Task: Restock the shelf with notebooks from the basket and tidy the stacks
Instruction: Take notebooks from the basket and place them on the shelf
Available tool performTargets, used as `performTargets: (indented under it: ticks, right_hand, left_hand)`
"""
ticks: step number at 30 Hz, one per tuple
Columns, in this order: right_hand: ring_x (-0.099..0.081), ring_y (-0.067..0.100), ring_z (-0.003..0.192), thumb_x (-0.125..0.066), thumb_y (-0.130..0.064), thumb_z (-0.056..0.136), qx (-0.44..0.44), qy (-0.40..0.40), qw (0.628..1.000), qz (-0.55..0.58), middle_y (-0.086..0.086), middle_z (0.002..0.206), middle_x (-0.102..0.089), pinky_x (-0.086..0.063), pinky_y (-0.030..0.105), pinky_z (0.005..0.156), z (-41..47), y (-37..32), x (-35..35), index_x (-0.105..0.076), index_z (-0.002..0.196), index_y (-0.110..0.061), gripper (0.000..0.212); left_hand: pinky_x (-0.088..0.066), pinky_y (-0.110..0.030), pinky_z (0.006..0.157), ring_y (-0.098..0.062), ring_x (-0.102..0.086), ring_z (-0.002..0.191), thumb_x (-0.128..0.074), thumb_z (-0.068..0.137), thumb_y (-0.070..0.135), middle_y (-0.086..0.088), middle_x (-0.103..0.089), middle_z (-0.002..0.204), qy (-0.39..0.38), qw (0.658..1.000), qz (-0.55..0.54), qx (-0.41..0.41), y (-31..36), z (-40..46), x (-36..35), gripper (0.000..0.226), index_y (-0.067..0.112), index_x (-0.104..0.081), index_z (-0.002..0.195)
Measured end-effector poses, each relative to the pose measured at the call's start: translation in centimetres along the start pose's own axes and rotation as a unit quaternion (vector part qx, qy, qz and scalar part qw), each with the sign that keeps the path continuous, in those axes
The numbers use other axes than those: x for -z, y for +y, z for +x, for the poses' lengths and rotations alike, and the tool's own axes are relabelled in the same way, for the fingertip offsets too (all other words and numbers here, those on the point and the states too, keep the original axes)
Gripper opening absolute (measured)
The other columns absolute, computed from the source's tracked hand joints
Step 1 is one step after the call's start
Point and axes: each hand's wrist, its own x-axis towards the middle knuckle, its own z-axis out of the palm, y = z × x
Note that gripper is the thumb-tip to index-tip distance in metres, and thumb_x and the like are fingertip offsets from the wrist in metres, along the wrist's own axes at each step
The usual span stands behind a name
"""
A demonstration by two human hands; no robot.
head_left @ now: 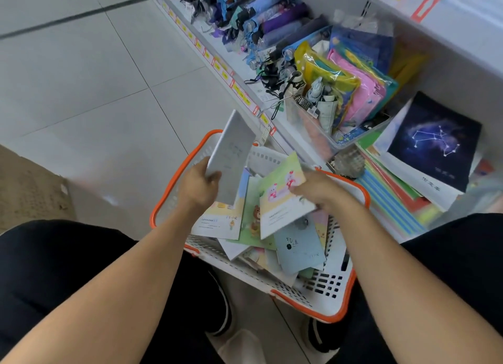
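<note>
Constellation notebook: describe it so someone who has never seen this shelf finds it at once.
Start at the white shelf on the right, beyond the orange-rimmed basket. Past the clear bin of colourful pouches, at the near end, the constellation notebook lies on top of the stacked notebooks. It is the only dark cover there: navy-black with a white star pattern, where its neighbours are pastel or striped.

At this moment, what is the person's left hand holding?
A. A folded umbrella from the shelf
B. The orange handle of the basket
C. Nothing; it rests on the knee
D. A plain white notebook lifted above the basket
D: the left hand grips the lower edge of a white notebook, raised over the orange-rimmed basket, while the right hand holds a pastel cartoon notebook.
</note>
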Motion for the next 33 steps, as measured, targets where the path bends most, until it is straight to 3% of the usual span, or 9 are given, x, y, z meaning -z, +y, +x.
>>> performTargets:
  ticks: [3, 5, 9, 11, 16, 18, 21, 26, 33]
  right_hand:
    - [-0.068, 0.024, 0.096, -0.061, -0.013, 0.097, 0.091, 0.049, 0.988, 0.113, 0.006, 0.116, -0.070, -0.058, 0.040, 0.082, -1.9, -2.5, 3.9, -0.059, 0.128, -0.012, 0.031]
    - [-0.066, 0.020, 0.105, -0.060, -0.015, 0.097, 0.141, 0.035, 0.961, 0.236, 0.001, 0.123, -0.067, -0.056, 0.038, 0.088, -2.4, -3.6, 4.6, -0.055, 0.136, -0.015, 0.039]
    - [-0.057, 0.022, 0.125, -0.060, -0.023, 0.098, 0.172, 0.082, 0.937, 0.293, -0.001, 0.134, -0.062, -0.045, 0.044, 0.106, -2.0, -4.3, 2.5, -0.051, 0.141, -0.016, 0.045]
    - [-0.056, 0.018, 0.125, -0.059, -0.031, 0.098, 0.190, 0.113, 0.937, 0.270, -0.005, 0.134, -0.061, -0.046, 0.040, 0.105, -2.4, -4.5, 1.7, -0.049, 0.141, -0.019, 0.046]
    - [-0.059, 0.020, 0.121, -0.065, -0.031, 0.094, 0.156, 0.052, 0.906, 0.391, -0.004, 0.130, -0.064, -0.048, 0.056, 0.100, -4.6, -6.6, 3.7, -0.050, 0.134, -0.027, 0.042]
    - [-0.065, 0.029, 0.113, -0.064, -0.028, 0.095, 0.147, -0.014, 0.887, 0.438, 0.001, 0.127, -0.067, -0.057, 0.055, 0.084, -6.7, -8.1, 5.5, -0.056, 0.130, -0.026, 0.036]
    - [-0.073, 0.032, 0.083, -0.054, -0.017, 0.099, 0.194, -0.062, 0.892, 0.403, 0.012, 0.112, -0.073, -0.058, 0.034, 0.048, -10.4, -10.2, 8.5, -0.059, 0.126, -0.021, 0.027]
    - [-0.063, 0.017, 0.047, -0.052, -0.009, 0.100, 0.231, 0.026, 0.863, 0.448, 0.012, 0.079, -0.073, -0.049, 0.021, 0.038, -12.8, -15.2, 14.3, -0.060, 0.117, -0.010, 0.019]
    - [-0.068, 0.029, 0.057, -0.046, -0.003, 0.102, 0.215, 0.070, 0.767, 0.601, 0.024, 0.100, -0.060, -0.052, 0.021, 0.040, -6.8, -23.7, 25.5, -0.054, 0.109, 0.000, 0.011]
  left_hand:
    - [-0.056, -0.037, 0.064, -0.023, -0.063, 0.080, -0.056, 0.089, 0.011, -0.003, -0.067, 0.095, 0.002, 0.999, -0.004, -0.047, 2.0, 0.2, 0.8, 0.039, 0.022, -0.059, 0.127]
    - [-0.059, -0.039, 0.072, -0.023, -0.067, 0.090, -0.059, 0.088, 0.011, 0.001, -0.069, 0.101, -0.033, 0.986, -0.160, 0.013, 3.5, 0.4, 1.0, 0.037, 0.023, -0.060, 0.123]
    - [-0.057, -0.048, 0.080, -0.031, -0.067, 0.106, -0.052, 0.098, 0.036, -0.006, -0.070, 0.115, -0.148, 0.887, -0.419, 0.128, 8.1, 0.3, 1.2, 0.034, 0.018, -0.058, 0.125]
    - [-0.057, -0.049, 0.081, -0.030, -0.069, 0.103, -0.054, 0.094, 0.049, -0.007, -0.071, 0.115, -0.179, 0.876, -0.435, 0.109, 10.3, 0.4, 1.5, 0.045, 0.019, -0.057, 0.127]
    - [-0.059, -0.037, 0.071, -0.030, -0.070, 0.098, -0.065, 0.088, 0.004, -0.009, -0.072, 0.110, -0.206, 0.880, -0.426, 0.047, 14.2, 1.3, 3.0, 0.036, 0.014, -0.059, 0.122]
    - [-0.060, -0.043, 0.076, -0.030, -0.070, 0.099, -0.059, 0.091, 0.002, -0.008, -0.073, 0.111, -0.227, 0.870, -0.437, 0.032, 16.3, 1.9, 4.2, 0.032, 0.016, -0.061, 0.120]
    - [-0.061, -0.041, 0.071, -0.028, -0.071, 0.097, -0.055, 0.092, 0.001, -0.008, -0.073, 0.110, -0.244, 0.859, -0.449, 0.011, 19.5, 3.1, 5.8, 0.032, 0.017, -0.061, 0.119]
    - [-0.058, -0.032, 0.050, -0.018, -0.073, 0.072, -0.044, 0.099, 0.019, -0.009, -0.074, 0.098, -0.251, 0.870, -0.425, -0.018, 28.0, 6.8, 7.9, 0.022, 0.015, -0.064, 0.108]
    - [-0.056, -0.027, 0.057, -0.021, -0.070, 0.087, -0.045, 0.101, 0.033, -0.006, -0.069, 0.110, -0.208, 0.889, -0.405, -0.045, 36.8, 13.6, 8.4, 0.037, 0.014, -0.052, 0.132]
